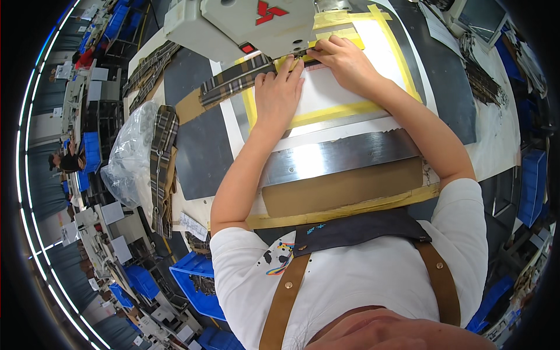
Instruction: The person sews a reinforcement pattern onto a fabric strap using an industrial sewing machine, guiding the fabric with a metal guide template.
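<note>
A plaid fabric strap point(233, 80) runs in from the left to the area under the grey-white sewing machine head point(256, 26). My left hand point(277, 96) lies flat beside the strap's end, its fingers stretched toward the needle area and partly over a yellow edge. Across from it, my right hand point(349, 67) has its fingers bent and its thumb and fingertips drawn together close to the needle. What those fingertips hold is too small and hidden to make out. Both hands rest over a white work surface point(338, 96) bordered with yellow tape.
More plaid straps point(163, 169) hang at the table's left, next to a clear plastic bag point(131, 151). A metal plate point(344, 154) spans the front. At the right are a bundle of dark strips point(481, 73) and a monitor point(478, 20). A blue bin point(198, 286) stands below left.
</note>
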The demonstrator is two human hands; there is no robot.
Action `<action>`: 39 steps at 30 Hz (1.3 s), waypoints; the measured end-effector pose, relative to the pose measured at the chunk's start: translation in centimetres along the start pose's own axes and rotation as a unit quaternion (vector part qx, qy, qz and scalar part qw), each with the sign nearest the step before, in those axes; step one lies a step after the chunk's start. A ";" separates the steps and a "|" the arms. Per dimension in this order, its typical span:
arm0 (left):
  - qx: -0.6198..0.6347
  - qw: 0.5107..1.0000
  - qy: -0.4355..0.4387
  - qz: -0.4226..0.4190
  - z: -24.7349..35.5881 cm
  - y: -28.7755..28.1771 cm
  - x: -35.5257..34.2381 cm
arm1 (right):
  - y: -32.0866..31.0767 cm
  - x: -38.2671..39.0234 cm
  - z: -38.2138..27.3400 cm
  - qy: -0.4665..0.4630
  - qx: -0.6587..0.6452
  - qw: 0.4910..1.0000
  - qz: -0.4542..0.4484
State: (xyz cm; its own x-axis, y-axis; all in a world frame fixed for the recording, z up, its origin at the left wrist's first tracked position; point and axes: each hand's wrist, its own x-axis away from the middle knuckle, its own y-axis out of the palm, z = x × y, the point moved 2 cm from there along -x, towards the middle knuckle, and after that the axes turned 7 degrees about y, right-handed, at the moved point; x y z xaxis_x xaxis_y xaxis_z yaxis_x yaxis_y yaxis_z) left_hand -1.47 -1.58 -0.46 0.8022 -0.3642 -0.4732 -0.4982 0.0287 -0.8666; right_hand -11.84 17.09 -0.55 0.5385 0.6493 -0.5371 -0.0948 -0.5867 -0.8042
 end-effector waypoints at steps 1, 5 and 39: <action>0.004 1.000 -0.001 -0.005 0.0 0.0 0.0 | 0.0 0.0 0.1 -0.001 0.000 1.000 0.001; 0.024 0.999 -0.019 -0.041 0.1 -0.2 -0.2 | -0.2 -0.1 0.0 0.004 0.002 1.000 -0.007; 0.022 1.000 0.001 -0.013 0.1 -0.5 -0.2 | -0.2 -0.2 -0.1 0.004 -0.015 1.000 0.003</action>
State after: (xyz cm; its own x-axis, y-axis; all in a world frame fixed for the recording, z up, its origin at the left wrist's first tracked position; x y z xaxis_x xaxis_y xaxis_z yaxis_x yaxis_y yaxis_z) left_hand -1.35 -1.46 0.01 0.8135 -0.3677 -0.4505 -0.4627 0.0602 -0.8845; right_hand -11.84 17.00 -0.25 0.5453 0.6416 -0.5394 -0.0731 -0.6046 -0.7932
